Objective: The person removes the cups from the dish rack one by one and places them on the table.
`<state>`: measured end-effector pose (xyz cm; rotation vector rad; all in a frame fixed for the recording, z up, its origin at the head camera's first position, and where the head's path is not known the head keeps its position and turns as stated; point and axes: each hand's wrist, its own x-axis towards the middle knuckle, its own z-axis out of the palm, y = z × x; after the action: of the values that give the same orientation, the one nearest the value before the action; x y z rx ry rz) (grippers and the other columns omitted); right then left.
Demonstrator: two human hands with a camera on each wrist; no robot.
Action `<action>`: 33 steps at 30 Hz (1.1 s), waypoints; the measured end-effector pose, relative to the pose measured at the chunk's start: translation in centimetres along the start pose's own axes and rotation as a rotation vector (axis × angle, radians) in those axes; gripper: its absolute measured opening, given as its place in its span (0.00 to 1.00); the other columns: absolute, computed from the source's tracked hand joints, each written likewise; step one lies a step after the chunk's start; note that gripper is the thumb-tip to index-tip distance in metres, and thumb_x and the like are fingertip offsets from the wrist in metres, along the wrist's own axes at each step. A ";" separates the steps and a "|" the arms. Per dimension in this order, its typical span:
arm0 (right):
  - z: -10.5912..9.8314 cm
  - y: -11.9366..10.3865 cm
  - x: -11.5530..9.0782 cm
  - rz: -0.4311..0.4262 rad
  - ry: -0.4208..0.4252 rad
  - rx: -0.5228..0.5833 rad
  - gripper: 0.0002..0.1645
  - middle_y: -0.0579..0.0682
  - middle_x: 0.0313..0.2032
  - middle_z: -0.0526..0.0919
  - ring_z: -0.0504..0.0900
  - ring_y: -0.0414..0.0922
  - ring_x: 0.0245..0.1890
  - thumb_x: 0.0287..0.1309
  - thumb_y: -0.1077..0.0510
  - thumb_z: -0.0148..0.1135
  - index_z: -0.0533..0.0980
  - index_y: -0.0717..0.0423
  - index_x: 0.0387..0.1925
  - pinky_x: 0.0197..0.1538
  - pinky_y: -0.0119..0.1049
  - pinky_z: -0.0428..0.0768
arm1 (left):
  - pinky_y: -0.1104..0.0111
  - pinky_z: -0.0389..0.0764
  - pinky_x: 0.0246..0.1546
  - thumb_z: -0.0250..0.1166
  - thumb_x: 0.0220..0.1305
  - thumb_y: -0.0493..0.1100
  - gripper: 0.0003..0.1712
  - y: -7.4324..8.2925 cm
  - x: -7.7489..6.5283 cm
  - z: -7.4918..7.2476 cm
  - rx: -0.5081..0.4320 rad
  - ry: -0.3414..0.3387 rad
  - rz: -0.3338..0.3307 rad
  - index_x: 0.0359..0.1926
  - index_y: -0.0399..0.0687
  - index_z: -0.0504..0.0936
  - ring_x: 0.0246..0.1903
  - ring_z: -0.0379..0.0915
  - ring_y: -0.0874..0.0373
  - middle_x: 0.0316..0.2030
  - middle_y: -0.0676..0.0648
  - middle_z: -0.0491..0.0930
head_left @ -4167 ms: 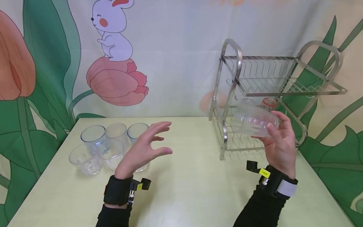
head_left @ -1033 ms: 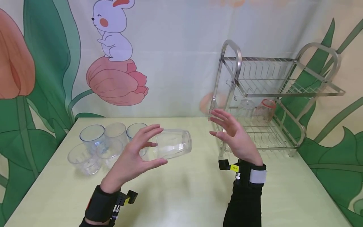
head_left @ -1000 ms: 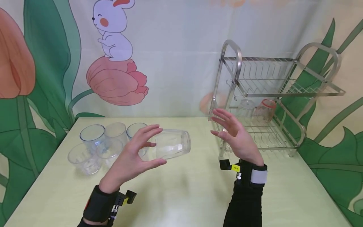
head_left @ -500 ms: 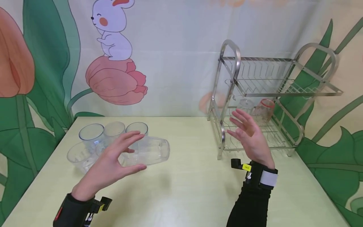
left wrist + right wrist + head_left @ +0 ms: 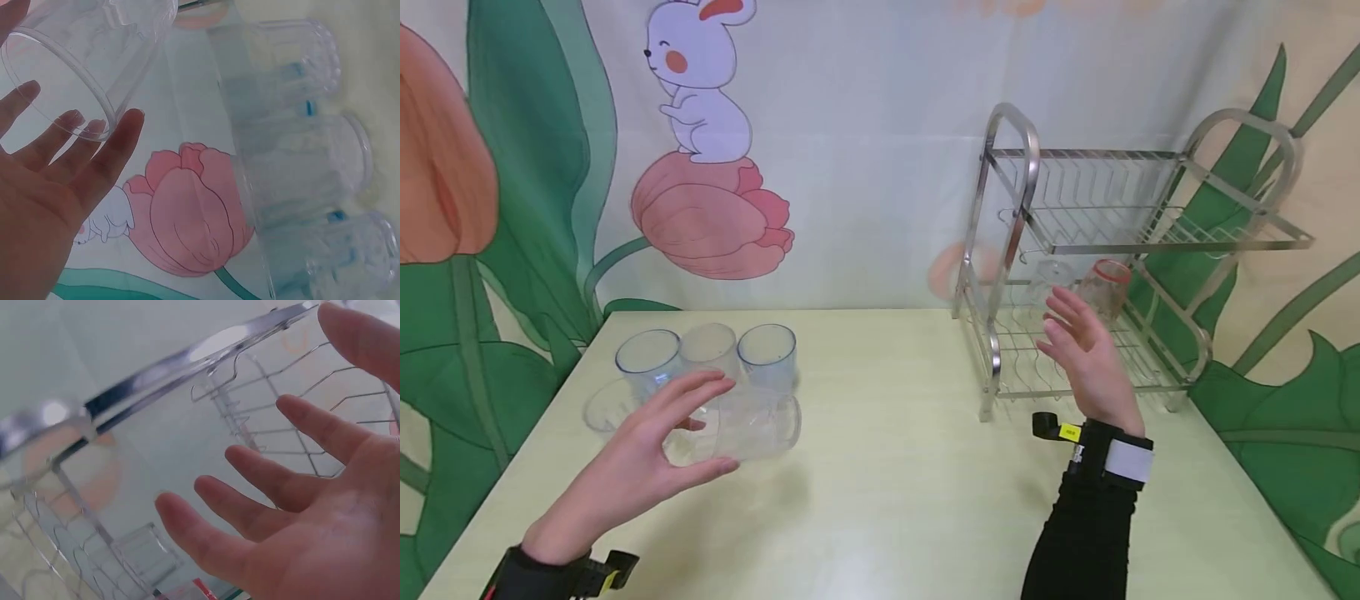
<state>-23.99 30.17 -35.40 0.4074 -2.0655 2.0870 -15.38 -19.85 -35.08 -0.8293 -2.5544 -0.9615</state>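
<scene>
My left hand (image 5: pixel 636 454) grips a clear drinking glass (image 5: pixel 763 425) around its mouth end, thumb below and fingers above. The glass lies on its side in the air, its base pointing right, in front of several upright glasses; in the left wrist view its rim (image 5: pixel 69 69) sits against the fingers. Behind it stand a blue-tinted glass (image 5: pixel 767 354), a clear glass (image 5: pixel 707 343) and a blue-rimmed glass (image 5: pixel 646 354). My right hand (image 5: pixel 1093 367), holding nothing, hovers before the metal dish rack (image 5: pixel 996 342), its fingers spread and slightly bent in the right wrist view.
On the rack's lower tier are a clear glass (image 5: pixel 1051 277) and a red-rimmed glass (image 5: pixel 1105 292). The rack's upper tier (image 5: pixel 1180 247) overhangs them. A printed backdrop (image 5: pixel 865 167) hangs behind the pale table (image 5: pixel 887 500).
Earlier my right hand held a clear glass by the rack; now it is empty. My left hand, empty then, holds a clear glass and has moved left and down. The right hand has lately shifted right.
</scene>
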 end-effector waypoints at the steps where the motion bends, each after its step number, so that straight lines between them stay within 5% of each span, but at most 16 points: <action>1: -0.4 0.1 0.1 0.017 0.014 -0.030 0.35 0.58 0.72 0.55 0.57 0.55 0.69 0.70 0.56 0.55 0.56 0.50 0.74 0.67 0.60 0.59 | 0.74 0.78 0.43 0.80 0.47 0.46 0.48 -0.2 -0.3 -0.1 0.014 0.000 -0.001 0.69 0.56 0.68 0.44 0.78 0.59 0.65 0.53 0.65; 10: -2.3 0.6 1.9 0.100 0.008 -0.322 0.34 0.58 0.72 0.57 0.59 0.57 0.69 0.73 0.48 0.50 0.57 0.51 0.74 0.63 0.59 0.65 | 0.79 0.76 0.41 0.81 0.44 0.45 0.48 -1.7 -3.4 -0.8 0.111 0.027 -0.031 0.68 0.55 0.70 0.42 0.77 0.60 0.64 0.52 0.67; 23: -5.3 0.8 5.6 0.187 -0.117 -0.573 0.32 0.67 0.71 0.52 0.56 0.65 0.68 0.75 0.50 0.47 0.56 0.57 0.73 0.62 0.66 0.62 | 0.79 0.75 0.40 0.81 0.44 0.51 0.46 -3.9 -5.0 -2.8 0.215 -0.024 -0.055 0.66 0.56 0.73 0.51 0.68 0.68 0.62 0.51 0.68; 33: -5.7 1.4 9.1 0.155 -0.242 -0.783 0.34 0.67 0.71 0.54 0.54 0.67 0.69 0.74 0.50 0.49 0.56 0.60 0.73 0.63 0.64 0.62 | 0.58 0.81 0.38 0.76 0.49 0.60 0.45 -5.7 -6.3 -4.4 0.285 -0.146 -0.195 0.67 0.56 0.70 0.47 0.75 0.50 0.61 0.48 0.68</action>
<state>-33.38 35.18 -33.84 0.3825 -2.8991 1.1558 -13.56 -28.90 -37.49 -0.5980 -2.8510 -0.5813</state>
